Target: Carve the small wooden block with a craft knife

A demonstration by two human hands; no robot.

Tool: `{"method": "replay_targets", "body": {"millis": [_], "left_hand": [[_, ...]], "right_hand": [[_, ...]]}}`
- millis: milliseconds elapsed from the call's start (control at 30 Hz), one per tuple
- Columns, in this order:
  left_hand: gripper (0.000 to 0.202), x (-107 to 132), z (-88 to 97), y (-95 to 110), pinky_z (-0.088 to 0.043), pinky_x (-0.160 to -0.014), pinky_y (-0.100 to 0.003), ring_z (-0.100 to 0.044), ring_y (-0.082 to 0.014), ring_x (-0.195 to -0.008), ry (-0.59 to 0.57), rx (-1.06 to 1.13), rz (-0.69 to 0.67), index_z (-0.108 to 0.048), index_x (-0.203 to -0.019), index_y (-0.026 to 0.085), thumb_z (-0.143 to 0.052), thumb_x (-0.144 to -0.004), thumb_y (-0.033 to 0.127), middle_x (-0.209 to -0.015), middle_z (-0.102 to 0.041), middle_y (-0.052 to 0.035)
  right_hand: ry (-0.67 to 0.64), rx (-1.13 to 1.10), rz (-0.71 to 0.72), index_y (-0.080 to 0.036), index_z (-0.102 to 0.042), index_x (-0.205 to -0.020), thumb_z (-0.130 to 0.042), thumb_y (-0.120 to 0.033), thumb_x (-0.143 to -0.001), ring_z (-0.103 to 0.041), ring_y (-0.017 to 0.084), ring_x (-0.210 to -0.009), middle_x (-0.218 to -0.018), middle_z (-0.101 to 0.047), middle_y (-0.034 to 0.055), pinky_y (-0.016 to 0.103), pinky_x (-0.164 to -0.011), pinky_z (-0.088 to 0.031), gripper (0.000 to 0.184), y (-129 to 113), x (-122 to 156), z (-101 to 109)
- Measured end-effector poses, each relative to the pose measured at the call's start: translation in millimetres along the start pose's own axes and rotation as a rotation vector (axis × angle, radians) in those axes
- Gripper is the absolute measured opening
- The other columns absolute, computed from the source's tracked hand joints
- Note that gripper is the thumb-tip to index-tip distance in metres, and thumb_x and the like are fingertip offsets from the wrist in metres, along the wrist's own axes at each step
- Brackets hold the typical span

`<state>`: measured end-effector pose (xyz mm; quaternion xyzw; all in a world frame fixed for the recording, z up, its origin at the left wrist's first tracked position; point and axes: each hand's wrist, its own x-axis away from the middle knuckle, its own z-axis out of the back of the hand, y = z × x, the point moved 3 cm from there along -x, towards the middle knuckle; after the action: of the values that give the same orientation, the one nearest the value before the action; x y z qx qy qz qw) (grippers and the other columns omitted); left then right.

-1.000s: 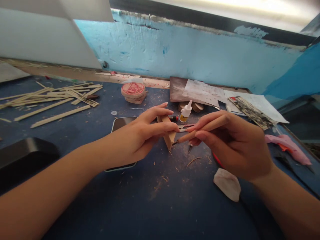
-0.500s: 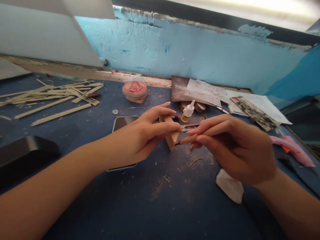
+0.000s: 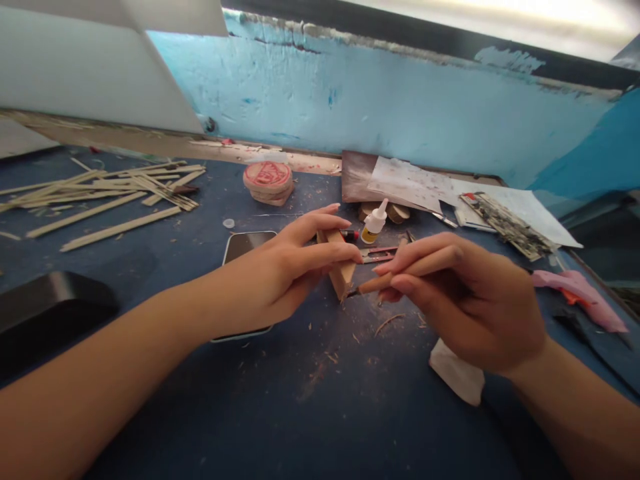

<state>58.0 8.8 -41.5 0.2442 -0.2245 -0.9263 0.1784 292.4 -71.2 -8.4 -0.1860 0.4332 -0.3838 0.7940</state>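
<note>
My left hand point(image 3: 295, 263) grips a small light wooden piece point(image 3: 343, 279) from above, its fingers along the sides and its lower corner toward me. A slim tool with a wooden shaft point(image 3: 373, 285) is pinched in my right hand point(image 3: 470, 300), held like a pen. The tool's dark tip is at the lower end of the wooden piece; I cannot tell whether it touches. Beneath my left hand lies a phone point(image 3: 245, 245), partly covered. Behind the hands are a small white glue bottle point(image 3: 374, 223) and a pair of thread snips point(image 3: 381, 255).
Several thin wooden strips point(image 3: 120, 225) lie at the left, near a black object point(image 3: 57, 297). A stack of wooden pieces with a red drawing point(image 3: 267, 181) stands at the back. White papers point(image 3: 407, 181), a pink item point(image 3: 583, 293) and a whitish piece point(image 3: 457, 373) are rightward.
The tool in my right hand has shifted slightly at the wooden piece's lower end, its tip a little lower. My left hand keeps its hold; the whole view has drifted slightly.
</note>
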Motion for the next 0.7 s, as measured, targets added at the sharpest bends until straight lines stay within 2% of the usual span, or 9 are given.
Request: {"method": "replay_targets", "body": {"millis": [133, 333, 467, 567, 700], "left_hand": [[0.048, 0.7, 0.6, 0.5, -0.041, -0.134, -0.055, -0.036, -0.0328, -0.167, 0.012, -0.004, -0.015, -0.066, -0.147, 0.029, -0.048, -0.108, 0.008, -0.164, -0.049, -0.0136], [0.049, 2.2, 1.1, 1.7, -0.041, -0.134, -0.054, -0.038, -0.0333, -0.166, 0.027, -0.018, -0.04, -0.065, -0.148, 0.026, -0.049, -0.106, 0.006, -0.166, -0.048, -0.0153], [0.05, 2.2, 0.2, 1.1, -0.041, -0.135, -0.052, -0.037, -0.0316, -0.166, 0.026, -0.025, -0.036, -0.064, -0.149, 0.027, -0.049, -0.107, 0.005, -0.166, -0.048, -0.0148], [0.05, 2.1, 0.0, 1.3, -0.041, -0.135, -0.053, -0.037, -0.0317, -0.167, 0.022, -0.027, -0.031, -0.064, -0.149, 0.027, -0.049, -0.106, 0.005, -0.166, -0.048, -0.0145], [0.048, 1.7, 0.2, 1.8, -0.04, -0.135, -0.053, -0.037, -0.0312, -0.166, 0.009, -0.026, -0.019, -0.065, -0.149, 0.027, -0.048, -0.108, 0.007, -0.167, -0.047, -0.014]], "right_hand": [[-0.083, 0.081, 0.075, -0.022, -0.072, -0.101, -0.074, -0.012, -0.101, -0.081, 0.016, -0.089, -0.102, -0.084, 0.0025, 0.027, -0.083, -0.063, 0.01, 1.5, 0.1, -7.6], [-0.096, 0.084, 0.064, -0.023, -0.072, -0.099, -0.073, -0.013, -0.101, -0.08, 0.015, -0.087, -0.101, -0.084, 0.0017, 0.028, -0.08, -0.062, 0.01, 1.5, 0.3, -9.1], [-0.054, 0.088, 0.059, -0.021, -0.073, -0.102, -0.075, -0.013, -0.101, -0.081, 0.014, -0.093, -0.106, -0.084, 0.0036, 0.026, -0.084, -0.062, 0.008, -0.2, 1.7, -7.5], [-0.08, 0.096, 0.076, -0.02, -0.074, -0.1, -0.074, -0.011, -0.1, -0.081, 0.013, -0.09, -0.101, -0.084, 0.0025, 0.023, -0.086, -0.061, 0.009, -0.3, 1.7, -9.1], [-0.062, 0.085, 0.06, -0.02, -0.074, -0.102, -0.075, -0.012, -0.101, -0.081, 0.015, -0.096, -0.106, -0.084, 0.0034, 0.026, -0.088, -0.062, 0.008, 2.3, 1.8, -9.7]]}}
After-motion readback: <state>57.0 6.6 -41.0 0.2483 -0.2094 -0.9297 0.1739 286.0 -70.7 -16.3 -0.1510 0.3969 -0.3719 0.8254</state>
